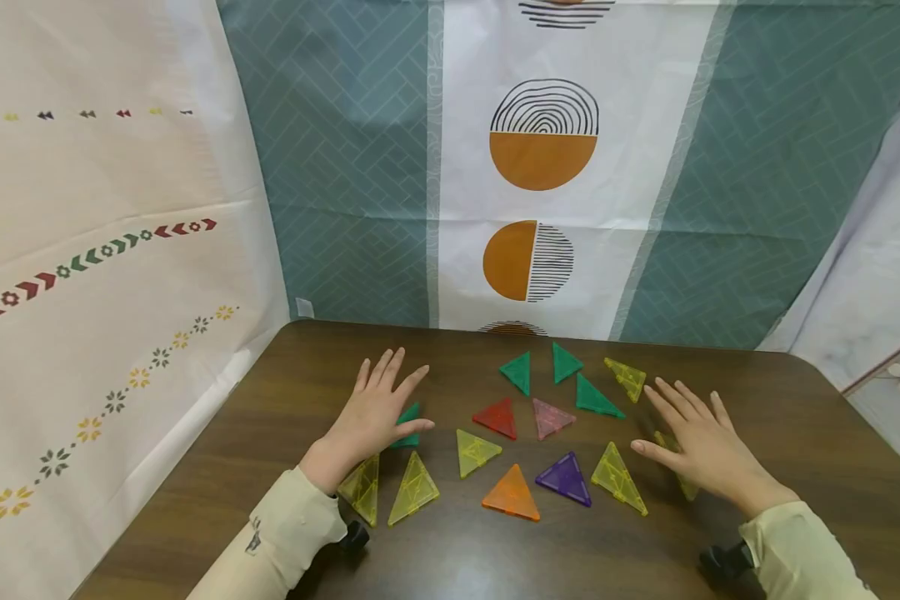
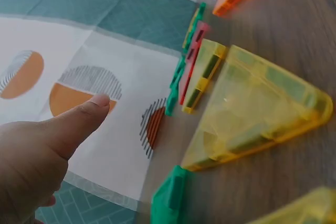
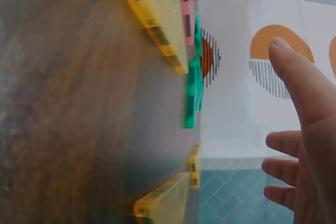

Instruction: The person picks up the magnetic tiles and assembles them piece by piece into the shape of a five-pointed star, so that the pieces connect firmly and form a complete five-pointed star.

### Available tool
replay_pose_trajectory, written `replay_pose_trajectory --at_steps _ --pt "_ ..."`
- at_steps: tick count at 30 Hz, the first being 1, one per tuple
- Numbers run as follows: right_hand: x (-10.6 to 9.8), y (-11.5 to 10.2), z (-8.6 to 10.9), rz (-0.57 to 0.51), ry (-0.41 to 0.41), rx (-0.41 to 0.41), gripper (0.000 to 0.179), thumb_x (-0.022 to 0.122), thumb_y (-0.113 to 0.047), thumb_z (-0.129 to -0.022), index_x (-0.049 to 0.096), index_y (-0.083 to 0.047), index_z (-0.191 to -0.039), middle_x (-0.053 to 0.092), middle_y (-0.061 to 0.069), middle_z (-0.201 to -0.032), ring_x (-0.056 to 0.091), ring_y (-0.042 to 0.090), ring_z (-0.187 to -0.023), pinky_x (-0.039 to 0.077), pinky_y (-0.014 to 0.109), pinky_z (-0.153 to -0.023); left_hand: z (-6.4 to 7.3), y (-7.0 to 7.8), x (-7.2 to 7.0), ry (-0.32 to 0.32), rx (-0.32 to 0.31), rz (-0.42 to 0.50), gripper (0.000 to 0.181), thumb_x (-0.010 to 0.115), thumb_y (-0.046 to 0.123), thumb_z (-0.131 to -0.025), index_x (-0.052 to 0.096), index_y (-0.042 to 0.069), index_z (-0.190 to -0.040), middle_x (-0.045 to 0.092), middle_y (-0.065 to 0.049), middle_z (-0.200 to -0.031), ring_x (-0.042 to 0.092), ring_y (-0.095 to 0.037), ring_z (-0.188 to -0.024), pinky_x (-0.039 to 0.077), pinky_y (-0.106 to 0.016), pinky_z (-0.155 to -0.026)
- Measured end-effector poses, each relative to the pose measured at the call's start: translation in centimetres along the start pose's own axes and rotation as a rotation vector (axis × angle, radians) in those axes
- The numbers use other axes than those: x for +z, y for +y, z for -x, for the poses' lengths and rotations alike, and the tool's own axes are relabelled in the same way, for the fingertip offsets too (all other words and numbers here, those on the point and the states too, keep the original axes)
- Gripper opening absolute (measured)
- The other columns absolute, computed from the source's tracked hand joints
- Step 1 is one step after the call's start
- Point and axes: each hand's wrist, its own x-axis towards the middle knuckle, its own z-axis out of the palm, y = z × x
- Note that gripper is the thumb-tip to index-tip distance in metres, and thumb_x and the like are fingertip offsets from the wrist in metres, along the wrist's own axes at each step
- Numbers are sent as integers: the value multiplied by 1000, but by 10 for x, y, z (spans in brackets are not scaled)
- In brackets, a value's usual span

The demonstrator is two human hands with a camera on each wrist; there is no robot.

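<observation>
My left hand is over the left side of the tiles, fingers spread and holding nothing. It partly hides a translucent green triangular tile; two yellow triangular tiles lie close by its wrist. On the other side, my right hand also has its fingers extended, with nothing in it. A yellow triangle shows partly beneath it, and another yellow triangle lies to its left. In the left wrist view, the thumb points out beside a large yellow tile.
Between the hands lie an orange triangle, a purple one, a yellow one, a red one and a pink one. Farther back are three green triangles and a yellow one. Patterned cloth hangs behind the brown table.
</observation>
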Motion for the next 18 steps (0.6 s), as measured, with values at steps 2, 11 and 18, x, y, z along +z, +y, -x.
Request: replay_pose_trajectory --at_steps 2,11,18 --pt "-2 -1 0 -1 12 -5 87 54 -58 -90 23 -6 -153 22 22 -157 14 45 -145 -10 65 -114 0 2 -2 26 17 -2 82 64 57 -83 34 20 -150 19 -21 -159 16 -39 -148 13 -61 -118" --pt "-12 -11 -1 -15 55 -40 83 58 -55 -90 32 -4 -149 30 23 -153 26 46 -140 -1 63 -116 0 10 -11 153 121 -32 77 67 54 -82 42 19 -146 31 -19 -154 26 -36 -145 22 -57 -117" --pt "-22 -24 0 -22 105 -106 76 64 -48 -88 41 -2 -144 38 22 -148 38 46 -132 25 65 -108 1 21 -18 240 239 0 77 74 48 -78 46 16 -142 38 -21 -150 36 -38 -140 31 -56 -113"
